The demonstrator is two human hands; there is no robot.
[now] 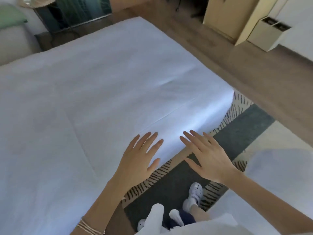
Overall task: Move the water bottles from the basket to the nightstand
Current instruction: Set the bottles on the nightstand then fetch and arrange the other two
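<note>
**Inspector:** Neither water bottles, basket nor nightstand appear in the head view. Their position cannot be stated, nor their look: size, colour, cap and fill level are all unrecorded.

**Clerk:** And the hands?

**Inspector:** Both empty. The left hand (141,156) lies flat, fingers spread, on the white bed sheet (101,92) near the bed's near-right corner. The right hand (205,156) is likewise spread, its grip slack and holding nothing; its fingertips reach the bed's right edge, the palm over the patterned rug (237,133). Whether it presses the sheet, I cannot tell.

**Clerk:** Handling, then?

**Inspector:** Judgement only. A filled bottle would be moderately heavy and rigid; a thin plastic one yields if squeezed, and any condensation would make it slippery. Taking hold around the mid-body, below the shoulder, seems soundest; by the cap is less secure.

**Clerk:** Anything else noted?

**Inspector:** A bracelet (89,227) on the left wrist; white clogs (194,192) on the rug; pale cabinets (233,19) beyond the far-right corner.
</note>
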